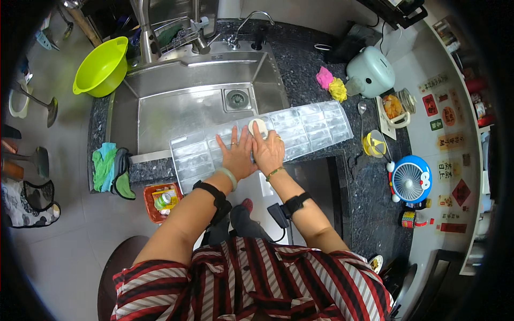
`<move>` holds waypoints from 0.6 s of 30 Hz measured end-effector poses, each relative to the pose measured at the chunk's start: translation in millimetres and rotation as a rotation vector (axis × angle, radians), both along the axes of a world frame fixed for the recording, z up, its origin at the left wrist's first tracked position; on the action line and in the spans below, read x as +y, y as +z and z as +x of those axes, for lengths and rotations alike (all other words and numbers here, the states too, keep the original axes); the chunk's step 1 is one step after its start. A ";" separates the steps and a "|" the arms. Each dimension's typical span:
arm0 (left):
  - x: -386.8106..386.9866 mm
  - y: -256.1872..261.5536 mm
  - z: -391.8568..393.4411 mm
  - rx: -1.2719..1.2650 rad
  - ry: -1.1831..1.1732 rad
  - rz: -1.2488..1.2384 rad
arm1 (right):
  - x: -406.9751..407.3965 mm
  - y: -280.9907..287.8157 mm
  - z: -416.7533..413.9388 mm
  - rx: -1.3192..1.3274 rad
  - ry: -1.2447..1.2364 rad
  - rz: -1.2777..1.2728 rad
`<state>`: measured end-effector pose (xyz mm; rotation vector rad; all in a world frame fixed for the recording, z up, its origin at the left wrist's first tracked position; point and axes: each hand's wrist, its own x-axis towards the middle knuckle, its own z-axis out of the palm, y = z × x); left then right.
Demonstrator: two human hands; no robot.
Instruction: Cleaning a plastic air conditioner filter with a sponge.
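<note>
A long clear plastic tray with many compartments (317, 124) lies slantwise across the front edge of the steel sink. Both hands rest on its middle, side by side and touching. My left hand (238, 156) lies palm down with its fingers spread. My right hand (268, 152) has its fingertips on a round off-white piece (258, 128), which sits on the tray; the fingers cover part of it. Whether the right hand grips the piece or only presses it cannot be told. The tray's surface under both palms is hidden.
A lime green basin (101, 67) stands left of the sink (176, 108). Cloths (105, 166) hang over the left counter edge, above a red basket (150, 204). Right of the tray are a spoon (362, 108), a yellow-rimmed cup (373, 143) and a blue fan (409, 178).
</note>
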<state>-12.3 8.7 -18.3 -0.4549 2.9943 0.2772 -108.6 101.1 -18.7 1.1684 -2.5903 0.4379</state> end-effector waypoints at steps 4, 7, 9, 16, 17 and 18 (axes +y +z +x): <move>-3.0 8.9 -1.2 -0.064 0.007 0.064 | 25.2 8.4 0.9 0.133 -0.022 0.129; 0.7 6.8 -1.0 0.019 0.002 0.047 | 24.1 6.0 -13.1 0.107 -0.057 0.117; 1.4 7.9 -0.1 0.010 -0.017 0.051 | 0.1 3.4 -30.1 0.137 -0.087 0.049; -2.2 1.6 1.8 0.011 -0.018 0.006 | 10.3 -0.5 -13.2 0.019 -0.139 0.093; -2.2 0.8 2.3 0.012 -0.018 0.006 | 26.0 4.5 -4.1 0.020 -0.131 0.125; -2.5 -0.2 3.0 0.022 -0.012 -0.006 | 26.0 6.6 -3.6 0.020 -0.130 0.125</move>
